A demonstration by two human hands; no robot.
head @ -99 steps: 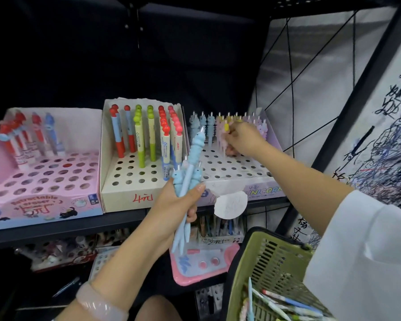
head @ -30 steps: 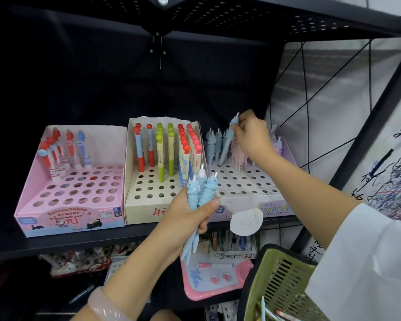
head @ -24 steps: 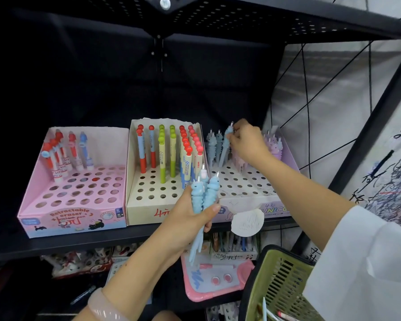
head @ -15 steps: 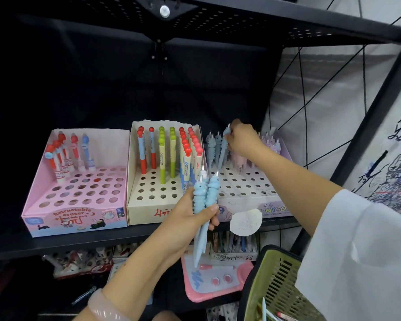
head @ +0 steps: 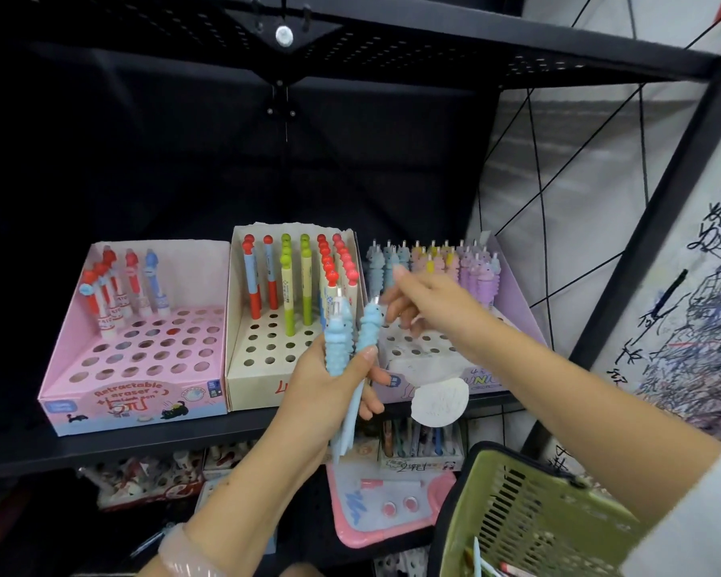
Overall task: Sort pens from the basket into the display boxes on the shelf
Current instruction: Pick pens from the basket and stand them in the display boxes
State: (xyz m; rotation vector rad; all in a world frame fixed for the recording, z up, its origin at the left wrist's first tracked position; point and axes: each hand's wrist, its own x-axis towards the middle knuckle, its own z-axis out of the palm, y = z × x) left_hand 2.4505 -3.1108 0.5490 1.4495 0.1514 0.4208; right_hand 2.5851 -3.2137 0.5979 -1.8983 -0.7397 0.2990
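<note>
Black metal forms the shelf point(head: 101, 447), and three display boxes sit in a row along its front edge. At the left end stands the pink box point(head: 138, 368), with a few red and blue pens upright in its back-left holes. Touching it, in the middle, is the cream box point(head: 263, 360), holding rows of red-topped and green-topped pens at the back. At the right end is the lilac box point(head: 513, 301), whose back rows carry blue, pink, yellow and purple unicorn pens point(head: 433, 264). Below the shelf's right end, at the lower right of the view, hangs the green basket point(head: 529, 514), with a few pens showing inside near its bottom. The left hand point(head: 325, 393) is raised in front of the cream and lilac boxes, fingers and thumb curled around a small bunch of blue pens point(head: 346, 347) held upright, tips up. The right hand point(head: 425, 301) hovers over the lilac box near its back-left pens, fingers loosely spread and holding nothing, though motion blur makes the fingertips hard to read. A round white tag point(head: 440, 399) hangs on the lilac box's front.
</note>
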